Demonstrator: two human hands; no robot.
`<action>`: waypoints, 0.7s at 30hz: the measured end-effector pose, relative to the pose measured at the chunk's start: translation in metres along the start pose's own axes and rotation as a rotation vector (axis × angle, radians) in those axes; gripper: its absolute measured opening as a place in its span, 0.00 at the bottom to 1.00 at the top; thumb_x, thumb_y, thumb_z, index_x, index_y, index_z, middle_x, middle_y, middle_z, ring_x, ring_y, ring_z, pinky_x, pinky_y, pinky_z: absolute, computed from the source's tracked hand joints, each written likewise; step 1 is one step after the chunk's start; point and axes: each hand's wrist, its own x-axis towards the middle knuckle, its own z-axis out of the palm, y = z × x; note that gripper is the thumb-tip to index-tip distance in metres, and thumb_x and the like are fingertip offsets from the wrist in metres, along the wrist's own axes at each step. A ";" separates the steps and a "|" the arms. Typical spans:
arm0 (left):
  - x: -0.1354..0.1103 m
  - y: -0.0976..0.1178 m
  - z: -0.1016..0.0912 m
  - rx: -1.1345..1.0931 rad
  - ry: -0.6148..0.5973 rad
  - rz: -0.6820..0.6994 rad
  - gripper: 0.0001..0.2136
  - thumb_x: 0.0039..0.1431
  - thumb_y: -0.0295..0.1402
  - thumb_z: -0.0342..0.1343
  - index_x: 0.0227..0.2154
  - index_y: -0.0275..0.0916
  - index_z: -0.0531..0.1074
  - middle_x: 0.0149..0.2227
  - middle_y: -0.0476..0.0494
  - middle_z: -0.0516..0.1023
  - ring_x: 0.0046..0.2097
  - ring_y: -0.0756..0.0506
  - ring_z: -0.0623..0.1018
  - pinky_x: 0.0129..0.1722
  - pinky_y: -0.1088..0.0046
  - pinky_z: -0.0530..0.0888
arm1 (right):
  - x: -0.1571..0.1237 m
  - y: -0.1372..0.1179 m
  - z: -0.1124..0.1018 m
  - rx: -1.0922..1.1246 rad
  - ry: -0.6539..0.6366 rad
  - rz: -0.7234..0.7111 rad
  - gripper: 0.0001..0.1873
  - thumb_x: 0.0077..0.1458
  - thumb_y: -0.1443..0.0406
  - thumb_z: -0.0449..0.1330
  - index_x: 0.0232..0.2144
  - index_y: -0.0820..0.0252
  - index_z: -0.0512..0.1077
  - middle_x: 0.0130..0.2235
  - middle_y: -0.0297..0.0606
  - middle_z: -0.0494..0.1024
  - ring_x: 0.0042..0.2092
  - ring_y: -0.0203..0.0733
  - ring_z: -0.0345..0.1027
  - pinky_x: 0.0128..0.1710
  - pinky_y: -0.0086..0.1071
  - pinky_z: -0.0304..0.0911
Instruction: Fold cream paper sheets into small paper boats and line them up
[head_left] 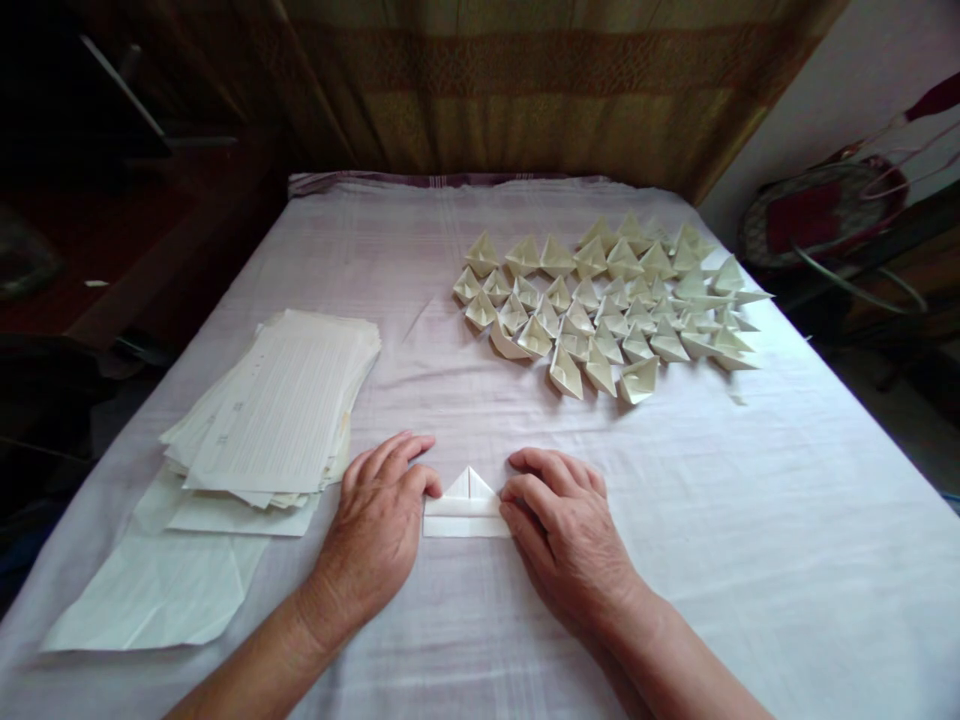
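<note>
A small folded sheet of paper (468, 508) lies flat on the cloth, with a peaked top and a straight strip along its lower edge. My left hand (382, 510) holds its left end down with the thumb, the other fingers curving forward above the cloth. At the right end, the thumb and index finger of my right hand (566, 525) pinch the strip, and the remaining fingers are bent beside it. The undersides of both hands are hidden.
Several folded paper boats (577, 325) stand in rows at the back right. To the left lies a stack of printed sheets (281, 410), over a loose creased sheet (165, 575). A pale checked cloth (712, 520) covers the surface. A curtain (487, 90) hangs behind.
</note>
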 end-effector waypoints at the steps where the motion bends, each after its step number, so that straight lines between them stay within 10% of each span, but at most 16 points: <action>1: 0.000 -0.001 0.000 -0.002 0.009 -0.001 0.13 0.64 0.24 0.41 0.35 0.43 0.70 0.56 0.42 0.73 0.61 0.40 0.67 0.59 0.52 0.62 | 0.000 0.000 0.000 0.006 0.000 -0.002 0.04 0.62 0.67 0.57 0.34 0.54 0.72 0.47 0.38 0.74 0.49 0.46 0.64 0.48 0.42 0.53; 9: 0.011 0.006 0.001 0.063 -0.043 0.108 0.18 0.60 0.43 0.58 0.50 0.42 0.69 0.59 0.37 0.71 0.64 0.34 0.64 0.61 0.45 0.58 | 0.000 0.001 0.001 0.023 0.032 -0.015 0.04 0.61 0.68 0.59 0.34 0.55 0.72 0.47 0.37 0.75 0.48 0.45 0.64 0.48 0.41 0.53; 21: 0.021 0.008 0.010 -0.088 -0.048 0.117 0.15 0.55 0.30 0.61 0.44 0.44 0.66 0.54 0.42 0.75 0.62 0.39 0.68 0.65 0.45 0.53 | 0.002 -0.001 -0.001 0.021 0.023 -0.014 0.02 0.58 0.64 0.62 0.34 0.56 0.72 0.47 0.38 0.75 0.48 0.45 0.64 0.49 0.41 0.54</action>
